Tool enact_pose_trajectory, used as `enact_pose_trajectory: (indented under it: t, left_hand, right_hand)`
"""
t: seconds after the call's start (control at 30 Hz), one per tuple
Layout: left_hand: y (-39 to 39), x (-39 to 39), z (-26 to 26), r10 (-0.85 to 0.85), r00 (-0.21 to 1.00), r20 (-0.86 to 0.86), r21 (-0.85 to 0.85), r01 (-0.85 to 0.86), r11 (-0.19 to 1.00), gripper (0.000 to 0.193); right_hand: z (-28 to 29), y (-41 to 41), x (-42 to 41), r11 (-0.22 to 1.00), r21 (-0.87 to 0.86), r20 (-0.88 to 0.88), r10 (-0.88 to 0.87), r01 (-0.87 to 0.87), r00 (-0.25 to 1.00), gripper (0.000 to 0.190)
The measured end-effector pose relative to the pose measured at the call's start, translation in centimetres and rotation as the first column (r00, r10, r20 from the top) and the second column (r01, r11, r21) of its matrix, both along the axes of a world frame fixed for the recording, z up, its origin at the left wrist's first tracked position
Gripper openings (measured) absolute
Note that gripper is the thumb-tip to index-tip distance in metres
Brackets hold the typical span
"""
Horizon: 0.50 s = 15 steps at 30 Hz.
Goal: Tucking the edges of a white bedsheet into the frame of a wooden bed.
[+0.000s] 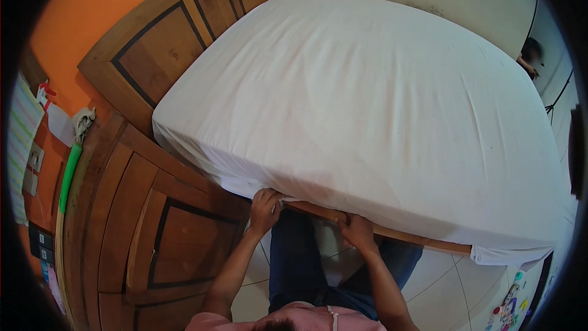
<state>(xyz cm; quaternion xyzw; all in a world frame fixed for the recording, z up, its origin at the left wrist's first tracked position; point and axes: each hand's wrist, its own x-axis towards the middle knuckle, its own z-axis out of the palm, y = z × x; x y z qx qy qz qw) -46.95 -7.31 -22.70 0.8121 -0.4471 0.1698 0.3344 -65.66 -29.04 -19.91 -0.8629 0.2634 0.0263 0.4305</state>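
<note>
A white fitted sheet covers the mattress, with soft creases over its top. My left hand is closed on the sheet's lower edge at the near side of the bed. To its right, my right hand is at the wooden bed rail, its fingertips at the seam between rail and mattress; whether they hold cloth is hidden. Left of my left hand a flap of sheet hangs over the rail, and another flap hangs at the near right corner.
The wooden headboard stands at the back left. A wooden door is close on my left, near a spray bottle and a green-wrapped handle. Small colourful items lie low at the right. Part of a person shows far right.
</note>
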Motion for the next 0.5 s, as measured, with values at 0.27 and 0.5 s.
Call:
enact_pose_trajectory:
  t: [0.27,0.5]
  left_hand:
    - [-1.2,-2.5,0.5,0.114,0.992,-0.059,0.202,-0.100,0.974,0.032]
    - [-1.6,-1.9,0.7,0.188,0.982,0.016,0.323,-0.183,0.928,0.034]
  right_hand:
    - [-0.3,-0.1,-0.2,1.000,0.026,-0.001,0.002,-0.002,1.000,0.032]
    - [0.7,0.0,0.3,0.994,0.112,-0.144,0.021,-0.005,0.989,0.035]
